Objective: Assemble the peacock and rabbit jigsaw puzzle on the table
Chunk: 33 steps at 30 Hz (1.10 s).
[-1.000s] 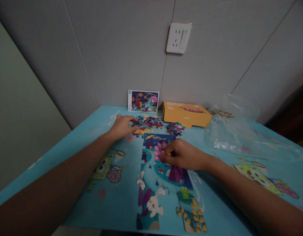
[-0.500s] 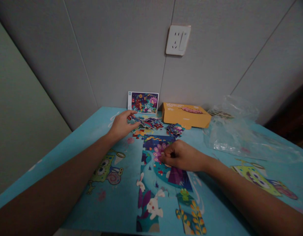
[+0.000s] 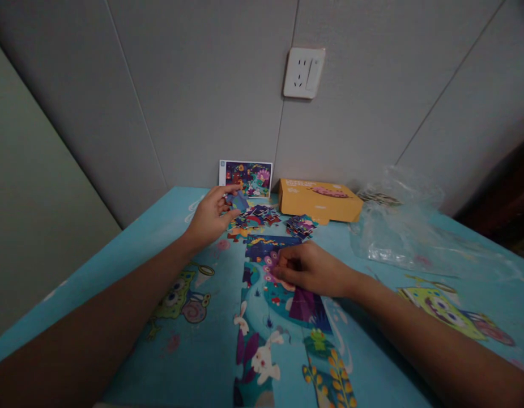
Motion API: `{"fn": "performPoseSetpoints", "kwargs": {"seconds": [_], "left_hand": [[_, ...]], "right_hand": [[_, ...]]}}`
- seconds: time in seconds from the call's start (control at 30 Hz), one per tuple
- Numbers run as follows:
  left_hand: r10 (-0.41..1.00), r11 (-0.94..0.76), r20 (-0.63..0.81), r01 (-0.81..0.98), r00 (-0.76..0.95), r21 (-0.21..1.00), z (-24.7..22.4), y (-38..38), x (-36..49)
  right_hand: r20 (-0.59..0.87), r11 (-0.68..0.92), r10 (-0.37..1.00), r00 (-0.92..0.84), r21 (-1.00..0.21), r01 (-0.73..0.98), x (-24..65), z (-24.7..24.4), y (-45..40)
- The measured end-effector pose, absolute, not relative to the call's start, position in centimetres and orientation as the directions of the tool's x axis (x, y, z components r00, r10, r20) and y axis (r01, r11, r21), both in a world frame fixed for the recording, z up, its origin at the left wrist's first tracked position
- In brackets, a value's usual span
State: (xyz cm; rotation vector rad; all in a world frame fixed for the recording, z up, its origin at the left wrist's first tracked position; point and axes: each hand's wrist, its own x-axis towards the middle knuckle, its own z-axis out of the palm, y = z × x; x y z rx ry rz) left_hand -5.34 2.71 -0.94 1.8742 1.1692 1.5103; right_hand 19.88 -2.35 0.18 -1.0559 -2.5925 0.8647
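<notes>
Between the thumb and fingers of my left hand (image 3: 213, 214) is a bluish puzzle piece (image 3: 239, 201), lifted just over the pile of loose puzzle pieces (image 3: 259, 216). My right hand (image 3: 310, 267) rests over the upper right part of the partly joined puzzle (image 3: 257, 300), near the pink flower, with its fingers curled together. Whether anything sits in those fingers is hidden. White rabbits, a frog and yellow plants show on the joined part, and a gap of tablecloth separates its two lower arms. A smaller heap of pieces (image 3: 302, 225) lies right of the pile.
The picture card (image 3: 247, 178) leans on the wall behind the pile. Beside it stands a yellow box (image 3: 319, 201). A crumpled clear plastic bag (image 3: 397, 238) spreads over the right side of the blue cartoon tablecloth (image 3: 168, 362). A socket (image 3: 304, 73) is on the wall.
My left hand has picked up a puzzle piece from the pile and raised it slightly. My right hand stays almost where it was. The view has shifted a little.
</notes>
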Motion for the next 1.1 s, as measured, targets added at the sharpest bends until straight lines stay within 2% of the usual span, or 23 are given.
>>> {"fn": "performPoseSetpoints", "kwargs": {"seconds": [0.17, 0.23, 0.33, 0.4, 0.47, 0.57, 0.7, 0.93, 1.1], "left_hand": [[0.888, -0.355, 0.458, 0.575, -0.038, 0.737, -1.1, 3.3, -6.3], [0.923, -0.261, 0.386, 0.735, -0.001, 0.625, -1.1, 3.5, -6.7], [0.958, -0.189, 0.272, 0.910, 0.089, 0.370, -1.2, 3.4, -6.8], [0.958, -0.183, 0.265, 0.948, 0.112, 0.260, -1.3, 3.3, -6.6], [0.942, -0.187, 0.315, 0.959, 0.114, 0.212, -1.4, 3.2, -6.3], [0.932, -0.182, 0.349, 0.961, 0.100, 0.209, -1.6, 3.2, -6.1], [0.955, -0.142, 0.289, 0.959, 0.067, 0.244, -1.9, 3.5, -6.4], [0.941, -0.118, 0.335, 0.977, 0.052, 0.179, -2.4, 3.6, -6.6], [0.930, -0.098, 0.367, 0.969, 0.008, 0.227, -2.3, 3.4, -6.6]], "right_hand": [[-0.023, 0.572, 0.686, -0.728, -0.602, 0.558, 19.9, 0.2, -2.3], [-0.028, 0.574, 0.689, -0.724, -0.590, 0.568, 19.9, 0.3, -2.3], [-0.034, 0.572, 0.694, -0.719, -0.580, 0.580, 19.9, 0.3, -2.3], [-0.033, 0.570, 0.692, -0.721, -0.588, 0.574, 19.9, 0.4, -2.4], [-0.034, 0.566, 0.690, -0.723, -0.598, 0.568, 19.8, 0.3, -2.4], [-0.040, 0.562, 0.693, -0.720, -0.596, 0.574, 19.8, 0.4, -2.4], [-0.046, 0.564, 0.698, -0.715, -0.579, 0.588, 19.8, 0.4, -2.3], [-0.039, 0.572, 0.694, -0.719, -0.577, 0.583, 19.8, 0.4, -2.4], [-0.028, 0.574, 0.692, -0.721, -0.584, 0.574, 19.8, 0.4, -2.4]]}}
